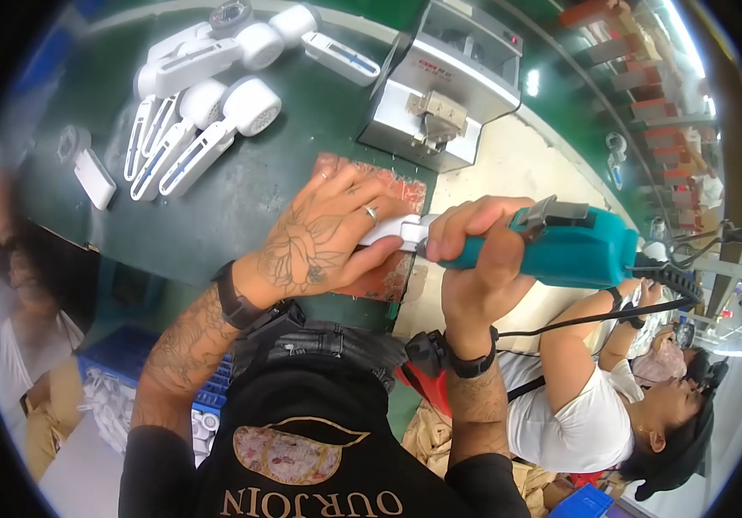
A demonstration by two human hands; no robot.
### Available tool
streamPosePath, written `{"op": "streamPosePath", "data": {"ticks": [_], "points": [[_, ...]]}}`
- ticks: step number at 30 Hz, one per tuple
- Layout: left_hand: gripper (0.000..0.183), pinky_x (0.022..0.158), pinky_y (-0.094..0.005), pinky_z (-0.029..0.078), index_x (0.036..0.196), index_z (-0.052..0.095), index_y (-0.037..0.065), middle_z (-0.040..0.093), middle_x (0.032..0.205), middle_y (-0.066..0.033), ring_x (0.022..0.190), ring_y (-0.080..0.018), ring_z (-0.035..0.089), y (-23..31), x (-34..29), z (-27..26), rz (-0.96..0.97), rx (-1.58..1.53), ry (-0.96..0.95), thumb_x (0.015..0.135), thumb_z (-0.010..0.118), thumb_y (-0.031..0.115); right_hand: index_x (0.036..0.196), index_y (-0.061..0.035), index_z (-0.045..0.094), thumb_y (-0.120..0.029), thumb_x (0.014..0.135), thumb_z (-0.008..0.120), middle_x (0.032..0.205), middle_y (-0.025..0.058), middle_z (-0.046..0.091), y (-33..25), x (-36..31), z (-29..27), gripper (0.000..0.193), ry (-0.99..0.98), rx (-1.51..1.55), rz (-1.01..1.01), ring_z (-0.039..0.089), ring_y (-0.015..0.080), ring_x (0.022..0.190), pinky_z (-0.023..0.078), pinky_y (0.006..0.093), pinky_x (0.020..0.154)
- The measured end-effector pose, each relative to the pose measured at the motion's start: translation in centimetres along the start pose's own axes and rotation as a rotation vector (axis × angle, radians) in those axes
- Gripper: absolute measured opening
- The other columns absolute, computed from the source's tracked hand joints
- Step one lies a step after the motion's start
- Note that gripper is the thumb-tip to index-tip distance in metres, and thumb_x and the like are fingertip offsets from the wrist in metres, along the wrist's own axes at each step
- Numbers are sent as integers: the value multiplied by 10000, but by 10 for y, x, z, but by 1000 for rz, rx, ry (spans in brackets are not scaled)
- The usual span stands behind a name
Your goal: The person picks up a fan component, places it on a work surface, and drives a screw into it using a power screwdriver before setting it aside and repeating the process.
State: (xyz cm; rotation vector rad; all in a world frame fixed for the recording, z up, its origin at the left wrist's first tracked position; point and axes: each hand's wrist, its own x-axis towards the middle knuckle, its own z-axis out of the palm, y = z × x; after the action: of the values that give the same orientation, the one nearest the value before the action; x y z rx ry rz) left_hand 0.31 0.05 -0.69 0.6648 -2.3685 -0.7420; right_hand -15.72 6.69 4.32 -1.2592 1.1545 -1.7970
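My left hand (319,229), a ring on one finger, presses down over a white plastic part (384,233) and grips it against a worn red mat (414,194). Most of that part is hidden under the palm and fingers. Wrapped around a teal electric screwdriver (561,246), my right hand (483,250) holds the tool nearly level. Its tip end points left and meets the end of the white part, close to my left thumb. Whether a screw sits at the tip cannot be seen. A black cord (595,324) trails from the screwdriver's back end.
White plastic handles with round heads (250,108) lie piled at the far left of the green table (216,233). Behind the mat stands a silver screw feeder (427,99). A blue crate (134,350) of white parts is at lower left. Co-workers (578,406) sit on the right.
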Motion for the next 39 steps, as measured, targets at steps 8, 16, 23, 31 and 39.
{"op": "streamPosePath", "data": {"ticks": [8,16,23,31,39], "points": [[392,986,-451,424,1210,634,103,614,1168,-82,1116,-297,547,0,5,1,67,63,-21,861,688,273,931,-12,497,-379,977,641,649,92,523,7,-4,-6,396,151,-11,-51,513,183,526,454,326,510],[358,872,-374,470,1140,628,116,596,1070,-46,1008,-250,571,24,-11,1,210,180,-28,814,738,214,971,-68,519,-585,978,543,631,4,441,-36,-38,-24,517,209,180,-206,422,108,498,331,249,444],[377,891,-397,486,1149,614,73,619,1043,-86,1023,-282,604,20,-26,-13,167,-9,15,810,742,175,1009,-30,515,-605,952,575,617,26,459,-36,-75,-41,580,282,66,-269,441,126,455,332,233,424],[309,995,-322,450,1273,511,-7,602,1201,-125,1112,-180,579,-65,-83,-123,-482,-114,885,984,595,66,1023,-44,469,-722,892,546,657,42,492,-43,-99,-80,696,202,-82,-184,478,144,473,378,240,435],[299,996,-396,438,1197,621,2,616,1213,-193,1144,-314,582,-60,-58,-149,-334,688,752,915,658,95,1063,8,512,-667,836,680,726,102,595,-42,-96,-77,732,235,-10,-99,553,157,552,429,272,492]]}}
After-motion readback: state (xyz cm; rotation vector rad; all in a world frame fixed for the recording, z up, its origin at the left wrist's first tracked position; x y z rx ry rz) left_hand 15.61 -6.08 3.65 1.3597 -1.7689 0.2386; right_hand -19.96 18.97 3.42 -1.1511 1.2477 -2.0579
